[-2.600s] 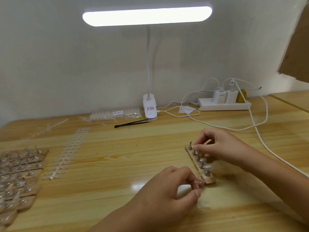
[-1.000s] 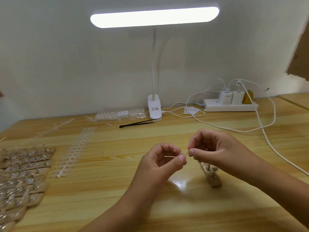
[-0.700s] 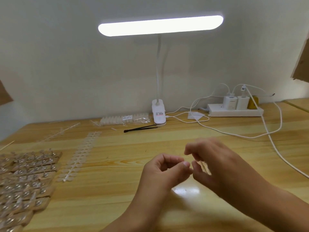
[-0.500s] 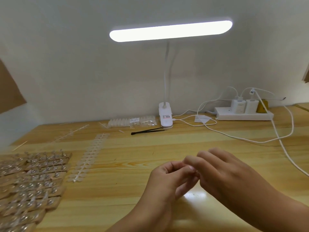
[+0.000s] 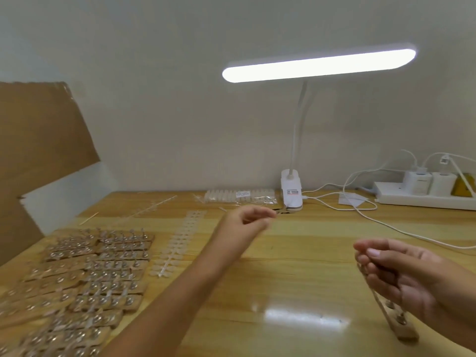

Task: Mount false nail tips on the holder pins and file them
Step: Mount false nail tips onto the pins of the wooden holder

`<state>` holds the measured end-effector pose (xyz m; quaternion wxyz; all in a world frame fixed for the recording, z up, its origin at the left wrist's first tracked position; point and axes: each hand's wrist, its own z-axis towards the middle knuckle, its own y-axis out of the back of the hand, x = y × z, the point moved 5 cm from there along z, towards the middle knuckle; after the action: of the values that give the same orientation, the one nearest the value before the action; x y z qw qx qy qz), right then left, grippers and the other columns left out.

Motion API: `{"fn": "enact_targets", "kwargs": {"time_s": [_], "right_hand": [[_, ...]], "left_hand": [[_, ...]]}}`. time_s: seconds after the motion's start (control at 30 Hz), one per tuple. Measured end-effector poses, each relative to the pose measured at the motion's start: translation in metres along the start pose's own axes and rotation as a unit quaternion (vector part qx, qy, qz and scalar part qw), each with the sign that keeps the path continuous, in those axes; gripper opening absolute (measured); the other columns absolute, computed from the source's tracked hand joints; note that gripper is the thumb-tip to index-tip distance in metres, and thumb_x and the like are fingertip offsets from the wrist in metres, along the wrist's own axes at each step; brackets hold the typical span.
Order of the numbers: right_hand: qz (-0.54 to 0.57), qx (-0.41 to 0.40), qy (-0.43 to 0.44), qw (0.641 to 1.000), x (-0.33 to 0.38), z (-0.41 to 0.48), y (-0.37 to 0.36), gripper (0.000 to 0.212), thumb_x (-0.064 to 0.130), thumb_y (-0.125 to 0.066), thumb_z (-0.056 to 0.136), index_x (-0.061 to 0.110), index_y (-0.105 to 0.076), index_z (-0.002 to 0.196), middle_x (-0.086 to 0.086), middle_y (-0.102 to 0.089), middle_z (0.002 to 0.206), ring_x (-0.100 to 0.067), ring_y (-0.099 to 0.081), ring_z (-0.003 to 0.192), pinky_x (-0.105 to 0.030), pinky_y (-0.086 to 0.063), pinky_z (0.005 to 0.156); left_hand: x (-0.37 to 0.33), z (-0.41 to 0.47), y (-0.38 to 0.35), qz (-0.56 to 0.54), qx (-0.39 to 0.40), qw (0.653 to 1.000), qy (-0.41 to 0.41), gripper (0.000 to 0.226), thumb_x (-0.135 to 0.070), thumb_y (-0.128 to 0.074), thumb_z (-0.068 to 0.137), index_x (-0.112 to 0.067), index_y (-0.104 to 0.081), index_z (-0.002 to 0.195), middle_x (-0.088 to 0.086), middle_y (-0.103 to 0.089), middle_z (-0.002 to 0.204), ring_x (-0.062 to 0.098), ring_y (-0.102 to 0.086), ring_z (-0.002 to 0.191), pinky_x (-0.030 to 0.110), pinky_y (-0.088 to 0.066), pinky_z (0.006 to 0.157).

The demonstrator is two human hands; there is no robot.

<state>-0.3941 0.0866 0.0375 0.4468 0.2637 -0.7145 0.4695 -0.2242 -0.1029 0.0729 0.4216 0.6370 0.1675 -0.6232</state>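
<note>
Holder strip [image 5: 405, 331], a narrow wooden bar with upright pins, lies on the bench [image 5: 296, 269] directly beneath the right hand [image 5: 401, 276]. Its far end is by the fingertips and its near end pokes out below the palm. That hand's grip is apart: the fingers are loosely bent, the palm is turned sideways, and nothing shows inside it. Whether it touches the strip cannot be told, and blur hides whether any nail tips sit on the pins. Well away from this grip, across bare bench, the left hand [image 5: 247, 222] is stretched toward the back of the bench. Its fingers are curled with the thumb close to the fingertips; motion blur leaves it unclear whether that grip is clamped on anything. Just beyond the left fingertips lie black tweezers [image 5: 281, 211], then the lamp clip [image 5: 291, 195] and a clear bag of nail tips [image 5: 242, 197]. Beside the left forearm lies a flat strip of nail tips [image 5: 180, 243], and farther out on that side is a spread of loaded holders [image 5: 90, 279]. Beyond the right grip a white cable [image 5: 401, 231] runs to a power strip [image 5: 425, 199].
</note>
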Motion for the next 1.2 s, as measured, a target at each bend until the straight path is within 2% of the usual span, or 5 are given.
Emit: {"fn": "enact_targets", "kwargs": {"time_s": [0.13,0.3,0.47,0.67,1.2], "right_hand": [[-0.085,-0.006,0.060,0.995,0.002,-0.001,-0.005,0.087,0.036,-0.101,0.008,0.004,-0.079,0.086,-0.018,-0.073,0.082,-0.015,-0.070,0.062,-0.021,-0.057,0.055],[-0.306,-0.003,0.232,0.923,0.015,-0.019,-0.022,0.068,0.074,-0.085,0.039,0.028,-0.080,0.090,-0.006,-0.077,0.087,-0.014,-0.073,0.076,-0.019,-0.057,0.067],[-0.524,-0.035,0.489,0.697,0.022,-0.031,-0.030,0.022,0.051,-0.053,0.094,0.041,-0.071,0.101,0.018,-0.069,0.098,-0.003,-0.067,0.086,-0.011,-0.047,0.075],[-0.490,-0.026,0.461,0.739,0.024,-0.030,-0.031,0.029,0.062,-0.051,0.090,0.047,-0.066,0.110,0.021,-0.070,0.101,0.000,-0.066,0.093,-0.013,-0.048,0.080],[-0.595,-0.031,0.394,0.700,0.037,-0.030,-0.032,0.016,0.055,-0.066,0.082,0.040,-0.065,0.089,0.029,-0.067,0.082,0.008,-0.065,0.072,-0.003,-0.046,0.068]], "left_hand": [[0.019,0.014,0.044,0.478,-0.108,0.872,-0.001,0.064,-0.022,-0.049,0.099,-0.019,-0.017,0.154,0.002,-0.001,0.161,0.025,0.000,0.148,0.039,-0.013,0.122],[0.004,-0.008,-0.020,0.055,0.019,0.998,-0.022,0.026,-0.025,-0.059,0.097,-0.024,-0.061,0.123,-0.006,-0.060,0.120,0.008,-0.056,0.107,0.019,-0.044,0.090],[-0.004,-0.051,-0.091,-0.233,0.178,0.952,0.089,0.016,-0.029,-0.059,0.098,-0.019,-0.068,0.090,-0.008,-0.068,0.082,0.000,-0.061,0.070,0.015,-0.051,0.068],[-0.004,-0.062,-0.097,-0.379,0.146,0.899,0.166,0.008,-0.016,-0.069,0.091,-0.010,-0.069,0.086,0.000,-0.070,0.073,0.004,-0.061,0.063,0.014,-0.052,0.062],[-0.005,-0.058,-0.089,-0.104,0.141,0.984,-0.015,0.013,-0.018,-0.064,0.093,-0.030,-0.070,0.092,-0.016,-0.065,0.080,-0.005,-0.058,0.076,0.011,-0.046,0.073]]}}
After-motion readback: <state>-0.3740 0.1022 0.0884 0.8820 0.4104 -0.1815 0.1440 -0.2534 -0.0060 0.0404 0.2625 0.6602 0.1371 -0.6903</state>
